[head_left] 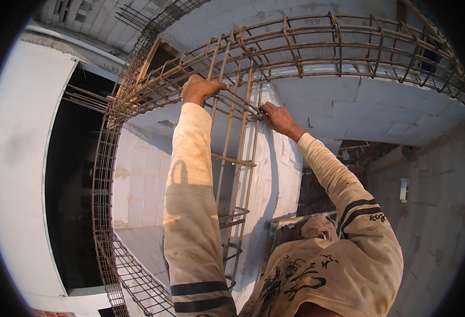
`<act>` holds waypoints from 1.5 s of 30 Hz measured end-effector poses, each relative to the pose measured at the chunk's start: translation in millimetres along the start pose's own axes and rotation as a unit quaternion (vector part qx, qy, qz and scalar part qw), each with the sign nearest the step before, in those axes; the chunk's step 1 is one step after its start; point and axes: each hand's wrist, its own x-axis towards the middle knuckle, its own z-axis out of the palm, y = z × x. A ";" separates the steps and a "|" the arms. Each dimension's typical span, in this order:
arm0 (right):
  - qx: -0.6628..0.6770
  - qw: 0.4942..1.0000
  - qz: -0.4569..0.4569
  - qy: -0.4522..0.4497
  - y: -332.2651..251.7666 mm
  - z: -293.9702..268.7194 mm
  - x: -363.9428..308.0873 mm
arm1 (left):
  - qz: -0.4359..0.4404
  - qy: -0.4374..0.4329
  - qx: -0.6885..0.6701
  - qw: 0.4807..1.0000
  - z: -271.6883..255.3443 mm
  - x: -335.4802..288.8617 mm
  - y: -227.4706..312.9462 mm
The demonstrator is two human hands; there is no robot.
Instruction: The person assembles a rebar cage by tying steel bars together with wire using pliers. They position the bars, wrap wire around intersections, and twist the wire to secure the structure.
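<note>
My left hand is closed on the left end of several steel stirrups bunched together, close under a long horizontal rebar cage. At the right end of the bunch, my right hand pinches the stirrups' corner with bent fingers. The stirrups sit around the long bars of a second, narrower rebar cage, which runs from the horizontal cage down between my forearms. Lower on it, single stirrups stand spaced apart. My fingers partly hide the bars they grip.
Pale block walls rise behind and below the cages. Another rebar cage bends along the left, with loose bar ends sticking out past its corner. A dark opening lies beyond it, beside a white wall.
</note>
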 end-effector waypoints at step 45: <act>0.041 0.987 0.087 0.128 32.7 12.6 46.2 | 0.034 0.096 -0.017 0.995 12.2 28.3 33.2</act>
